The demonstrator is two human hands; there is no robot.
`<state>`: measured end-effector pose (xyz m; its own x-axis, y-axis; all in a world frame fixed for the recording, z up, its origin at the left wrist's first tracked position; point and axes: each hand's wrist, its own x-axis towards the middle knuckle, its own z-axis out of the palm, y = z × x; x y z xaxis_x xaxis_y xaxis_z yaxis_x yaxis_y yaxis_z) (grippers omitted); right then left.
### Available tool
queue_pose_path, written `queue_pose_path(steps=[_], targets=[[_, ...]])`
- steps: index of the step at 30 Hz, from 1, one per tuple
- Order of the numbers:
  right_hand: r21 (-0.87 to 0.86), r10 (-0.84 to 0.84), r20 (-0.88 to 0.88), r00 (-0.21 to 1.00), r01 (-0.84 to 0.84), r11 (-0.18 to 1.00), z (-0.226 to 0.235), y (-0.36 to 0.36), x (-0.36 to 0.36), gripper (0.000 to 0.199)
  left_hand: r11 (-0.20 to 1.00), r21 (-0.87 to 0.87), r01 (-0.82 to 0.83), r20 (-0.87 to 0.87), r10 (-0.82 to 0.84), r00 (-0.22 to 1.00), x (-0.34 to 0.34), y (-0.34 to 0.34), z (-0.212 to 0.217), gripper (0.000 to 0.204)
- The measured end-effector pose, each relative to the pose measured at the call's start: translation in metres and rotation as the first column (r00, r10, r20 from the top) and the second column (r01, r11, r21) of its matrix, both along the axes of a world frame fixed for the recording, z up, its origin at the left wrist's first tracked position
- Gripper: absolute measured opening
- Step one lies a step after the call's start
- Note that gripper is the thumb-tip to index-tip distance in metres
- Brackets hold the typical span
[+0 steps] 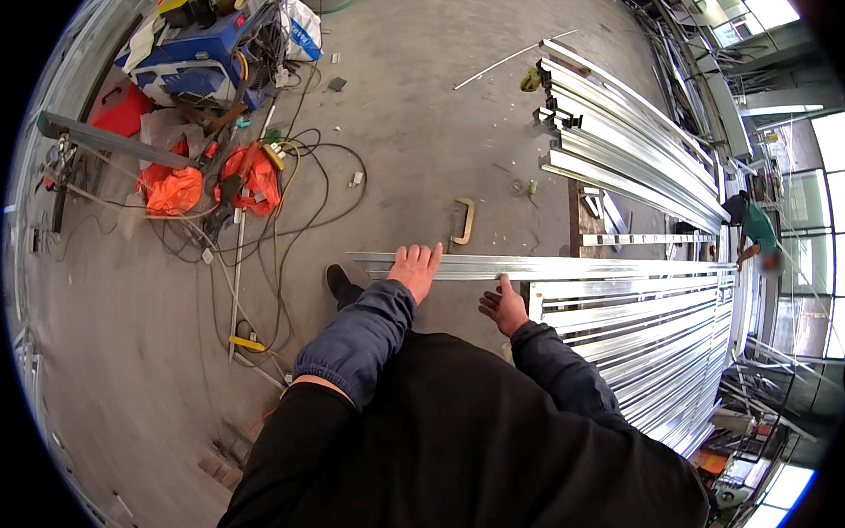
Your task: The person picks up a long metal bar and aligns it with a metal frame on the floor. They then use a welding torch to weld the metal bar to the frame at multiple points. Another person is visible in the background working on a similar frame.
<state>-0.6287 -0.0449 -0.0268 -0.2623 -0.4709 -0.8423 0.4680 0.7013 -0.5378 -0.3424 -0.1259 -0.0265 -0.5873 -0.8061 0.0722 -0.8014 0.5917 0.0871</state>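
Observation:
A long, silvery metal channel (553, 268) runs from just left of my hands toward the far right. My left hand (414, 273) is closed over this channel near its left end, with the fingertips at its far edge. My right hand (505, 309) is on the near side, fingers spread and thumb up against the near edge. Below the channel at right lies a rack of similar parallel metal channels (630, 342). A brass-coloured C-shaped clamp (464, 221) lies on the floor just beyond my hands.
Another person (756, 234) in a green top bends at the channel's far end. More long channels (632, 136) lie at upper right. Black cables (325, 188), orange bags (174, 189) and a blue machine (197, 58) occupy the upper left. A yellow tool (248, 344) lies at left.

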Motion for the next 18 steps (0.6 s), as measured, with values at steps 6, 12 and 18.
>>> queue_pose_path(steps=[6, 12, 18], targets=[[-0.003, -0.272, 0.206, 0.94, 0.279, 0.96, -0.016, -0.019, 0.002, 0.093, 1.0, 0.006, 0.012, 0.003, -0.012, 1.0, -0.001, -0.002, 0.002, 0.068], [-0.073, -0.276, 0.275, 0.921, 0.306, 0.949, -0.036, -0.034, 0.004, 0.089, 0.999, 0.036, 0.012, 0.006, -0.013, 1.0, 0.001, 0.0, 0.005, 0.067], [-0.104, -0.317, 0.242, 0.917, 0.349, 0.931, -0.034, -0.041, 0.018, 0.092, 0.999, 0.027, 0.019, 0.014, -0.019, 1.0, 0.002, -0.001, 0.003, 0.068]])
